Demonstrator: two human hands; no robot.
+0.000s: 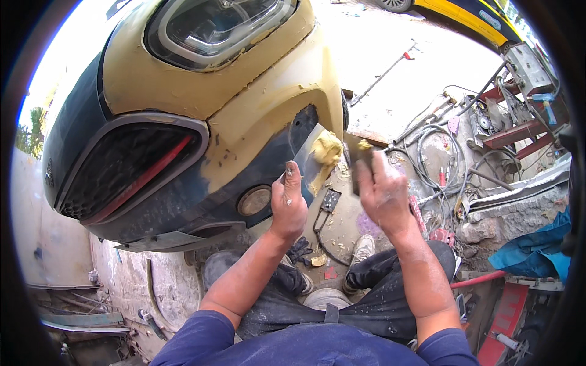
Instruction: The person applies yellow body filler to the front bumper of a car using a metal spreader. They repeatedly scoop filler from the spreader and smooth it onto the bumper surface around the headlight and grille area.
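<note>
My left hand (pixel 289 207) is closed on a pale, thin board (pixel 303 160), its thumb up, beside the front corner of a car. A lump of yellow body filler (pixel 328 148) sits on the board. To the right, my right hand (pixel 383 192) grips a dark, flat spreader (pixel 354 160) with a dab of filler near its top; motion blurs its outline. The car bumper (pixel 281 143) is coated in yellow filler around bare dark blue patches. Below the coating is a round fog lamp (pixel 254 200). Above, filler surrounds the headlight (pixel 220 27).
Coiled hoses (pixel 427 146) lie on the right, near a red metal frame (pixel 519 137) with gauges. A long bar (pixel 381 76) rests on the ground farther off. Blue cloth (pixel 534 244) hangs at the right. A yellow and black car (pixel 473 18) stands behind. My shoes (pixel 363 247) flank filler scraps.
</note>
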